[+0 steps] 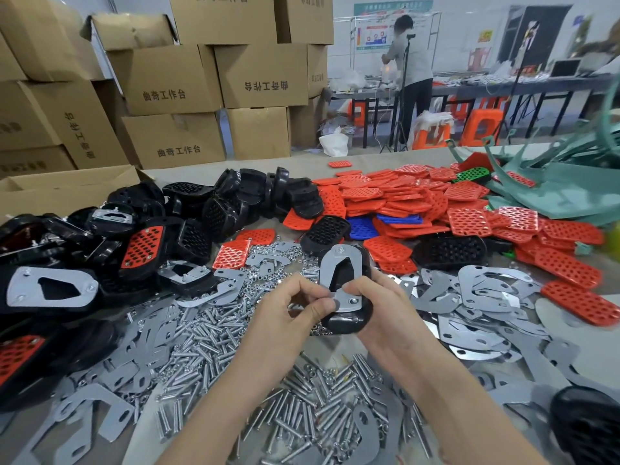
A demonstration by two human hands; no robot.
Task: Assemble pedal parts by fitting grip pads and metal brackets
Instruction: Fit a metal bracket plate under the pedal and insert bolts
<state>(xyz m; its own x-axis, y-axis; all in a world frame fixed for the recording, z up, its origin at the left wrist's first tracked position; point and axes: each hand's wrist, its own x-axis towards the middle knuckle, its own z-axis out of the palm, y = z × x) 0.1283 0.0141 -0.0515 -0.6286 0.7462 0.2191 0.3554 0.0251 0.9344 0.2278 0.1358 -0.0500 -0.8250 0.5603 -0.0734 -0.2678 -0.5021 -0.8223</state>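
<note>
1. A black pedal body (349, 319) is being held up at the centre of the view, just over the table (335, 344). Bolts (201, 337) and loose brackets (486, 297) are lying under and around it.
2. A metal bracket (324, 270) is being held flat on the face turned to the camera. It is a silver plate with a rounded outline and a dark angular cut-out in the middle. A screw head is showing at its top end and a hole at its lower right.
3. The pedal body is being gripped from the right by the right hand (382, 307). The thumb is being pressed on the bracket's lower end — the other fingers are mostly hidden behind the pedal.
4. The bracket's lower left corner is being pinched between thumb and forefinger of the left hand (288, 310), with the other fingers curled in. Whether a small part is also being held in the pinch cannot be told.
5. Red grip pads (402, 193) are lying heaped beyond the pedal, and black pedal shells (201, 203) are piled to the left — a few with a red pad or a bracket on them.
</note>
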